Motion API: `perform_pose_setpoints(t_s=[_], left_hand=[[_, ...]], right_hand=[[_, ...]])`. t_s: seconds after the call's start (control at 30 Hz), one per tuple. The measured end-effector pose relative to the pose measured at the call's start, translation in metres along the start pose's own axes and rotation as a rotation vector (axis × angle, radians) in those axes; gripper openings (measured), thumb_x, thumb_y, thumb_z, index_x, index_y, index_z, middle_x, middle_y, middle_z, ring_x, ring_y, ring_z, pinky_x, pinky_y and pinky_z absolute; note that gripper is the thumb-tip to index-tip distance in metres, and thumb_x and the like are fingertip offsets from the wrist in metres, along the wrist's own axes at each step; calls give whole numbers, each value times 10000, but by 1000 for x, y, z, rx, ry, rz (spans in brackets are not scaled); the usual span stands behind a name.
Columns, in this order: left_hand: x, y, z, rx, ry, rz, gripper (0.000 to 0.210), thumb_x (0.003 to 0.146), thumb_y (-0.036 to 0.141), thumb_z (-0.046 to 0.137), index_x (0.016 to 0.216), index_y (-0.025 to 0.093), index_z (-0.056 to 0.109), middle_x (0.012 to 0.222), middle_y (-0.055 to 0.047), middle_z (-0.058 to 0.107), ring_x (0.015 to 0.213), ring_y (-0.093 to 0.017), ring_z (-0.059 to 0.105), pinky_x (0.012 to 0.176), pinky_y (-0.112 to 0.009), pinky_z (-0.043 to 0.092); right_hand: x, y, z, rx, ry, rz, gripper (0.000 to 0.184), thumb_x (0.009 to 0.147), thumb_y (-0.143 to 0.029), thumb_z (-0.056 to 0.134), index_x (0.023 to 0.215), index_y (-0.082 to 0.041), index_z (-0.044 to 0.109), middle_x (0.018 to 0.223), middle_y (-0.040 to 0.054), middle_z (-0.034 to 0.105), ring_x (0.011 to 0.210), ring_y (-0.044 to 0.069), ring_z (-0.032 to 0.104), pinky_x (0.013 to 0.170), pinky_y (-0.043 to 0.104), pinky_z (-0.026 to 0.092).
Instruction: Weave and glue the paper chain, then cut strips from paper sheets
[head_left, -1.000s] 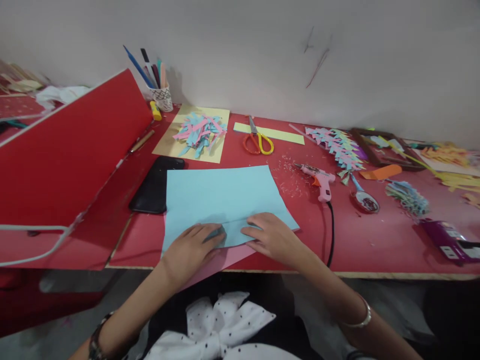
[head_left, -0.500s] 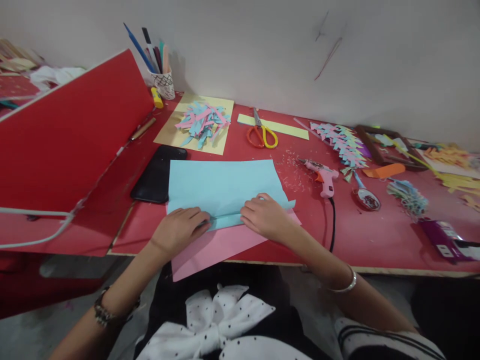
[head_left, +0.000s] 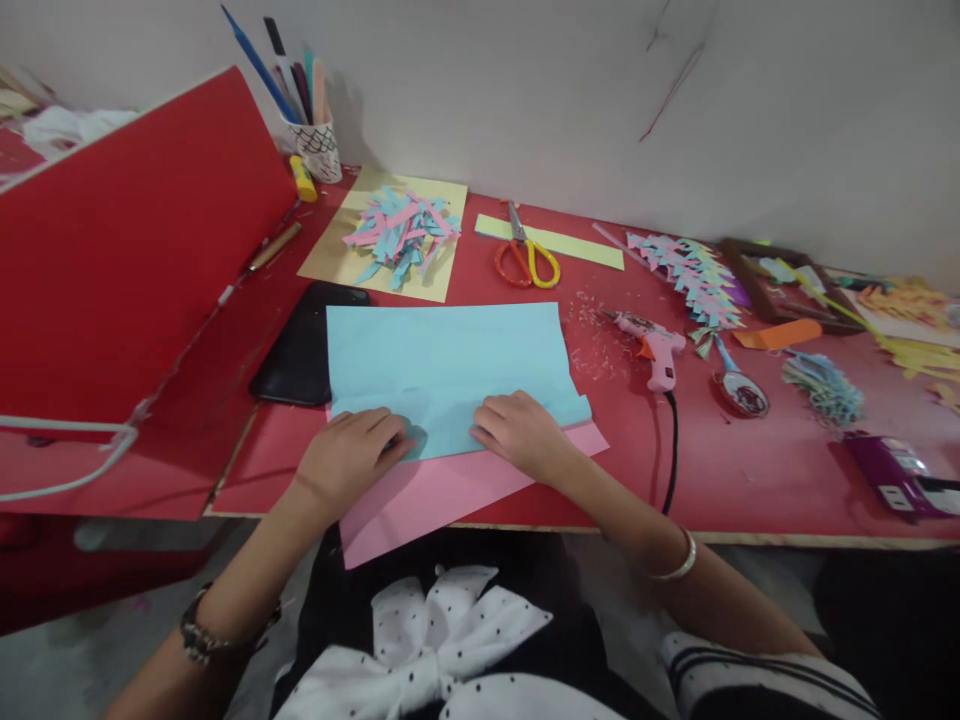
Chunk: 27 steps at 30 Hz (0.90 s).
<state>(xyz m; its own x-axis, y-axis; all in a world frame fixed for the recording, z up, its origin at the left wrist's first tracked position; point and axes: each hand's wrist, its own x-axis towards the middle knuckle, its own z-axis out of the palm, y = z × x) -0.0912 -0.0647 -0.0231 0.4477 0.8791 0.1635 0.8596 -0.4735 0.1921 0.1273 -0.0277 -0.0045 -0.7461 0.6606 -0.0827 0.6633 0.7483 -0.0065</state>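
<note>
A sheet of light blue paper lies over a pink sheet of paper at the table's front edge. Across the blue sheet's near part runs a faint crease, and its right end sticks out as a small flap. My left hand has curled fingers on the blue sheet's near left edge, its thumb reaching inward. On the near right part, my right hand grips the same sheet with bent fingers. The fingertips' exact hold is partly hidden.
Beyond the paper are scissors, a yellow strip and cut paper scraps on a yellow sheet. A black phone lies left, beside a raised red board. Right are a pink glue gun with cord and a purple stapler-like object.
The near strip of the blue paper, raised and bent before, now lies flatter. Both hands stay at its near edge with slight shifts. The camera view has moved a little.
</note>
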Motion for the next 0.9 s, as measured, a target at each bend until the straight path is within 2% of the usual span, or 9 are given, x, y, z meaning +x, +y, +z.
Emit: perform_pose_setpoints(t_s=[0.33, 0.47, 0.7, 0.8, 0.9], left_hand=[[-2, -2, 2, -50, 12, -62, 303, 859, 322, 383, 629, 201, 539, 563, 8, 562, 513, -130, 527, 516, -247, 358], [-10, -6, 2, -76, 33, -84, 339, 866, 380, 364, 637, 197, 534, 605, -1, 585, 544, -128, 535, 528, -241, 367], [-33, -11, -4, -41, 147, -184, 390, 888, 443, 318, 641, 213, 514, 606, -9, 582, 594, -155, 547, 555, -265, 375], [-36, -11, -9, -20, 167, -141, 367, 900, 409, 312, 698, 210, 543, 659, -18, 619, 616, -160, 571, 566, -269, 405], [-31, -2, -10, 121, 195, -27, 291, 909, 256, 311, 894, 206, 597, 867, -40, 670, 758, -176, 610, 684, -299, 436]], right_hand=[[0, 1, 3, 10, -13, 12, 238, 903, -223, 385, 770, -156, 570, 704, 30, 558, 632, 142, 476, 578, 269, 226], [-1, 1, 8, 19, 23, 13, 235, 900, -229, 385, 764, -160, 564, 707, 28, 555, 635, 143, 471, 586, 270, 226], [-2, 4, 12, 46, 73, -5, 254, 906, -234, 362, 754, -163, 553, 696, 21, 540, 632, 136, 449, 594, 271, 218], [-2, 4, 13, 50, 91, -15, 259, 905, -236, 363, 742, -164, 550, 689, 19, 539, 628, 135, 447, 595, 267, 221], [-2, 4, 13, 48, 115, -13, 247, 897, -239, 383, 728, -166, 548, 681, 18, 543, 626, 137, 452, 590, 265, 223]])
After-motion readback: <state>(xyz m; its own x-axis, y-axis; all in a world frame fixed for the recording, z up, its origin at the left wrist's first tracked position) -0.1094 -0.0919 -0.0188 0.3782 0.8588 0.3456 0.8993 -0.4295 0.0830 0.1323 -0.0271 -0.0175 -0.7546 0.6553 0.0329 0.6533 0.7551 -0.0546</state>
